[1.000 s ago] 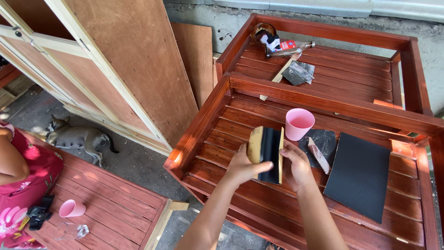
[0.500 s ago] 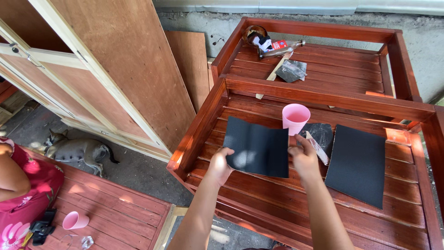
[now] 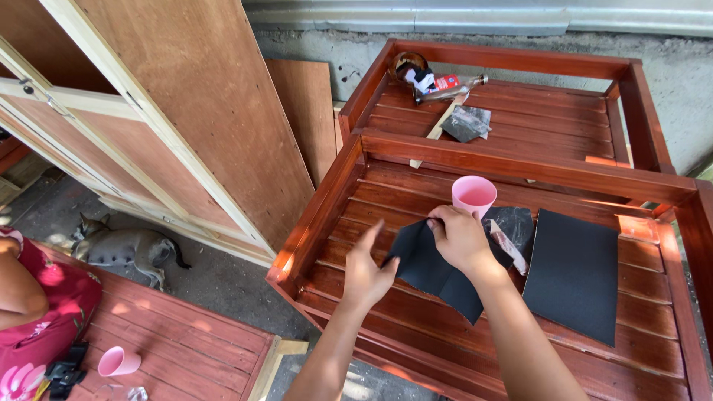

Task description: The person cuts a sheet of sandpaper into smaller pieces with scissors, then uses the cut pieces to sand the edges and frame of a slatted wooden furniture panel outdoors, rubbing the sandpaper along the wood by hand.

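My right hand (image 3: 462,238) grips the top edge of a black sheet of sandpaper (image 3: 434,269), which hangs bent over the red slatted wooden frame (image 3: 386,297). My left hand (image 3: 366,269) is beside the sheet's left edge with fingers spread, touching or nearly touching it. Just behind my right hand stands a pink plastic cup (image 3: 474,197). A second flat black sheet (image 3: 573,273) lies on the slats to the right. A crumpled worn sheet (image 3: 512,226) lies between them.
A second red slatted frame (image 3: 520,111) at the back holds a can, a bottle and grey scraps. Tall plywood panels (image 3: 193,111) lean at left. A cat (image 3: 122,249) lies on the floor. A person in pink (image 3: 33,312) sits at bottom left beside another pink cup (image 3: 119,362).
The sheet was held spread flat between both hands; now my left hand has let go of it and opened, and the sheet droops from my right hand alone.
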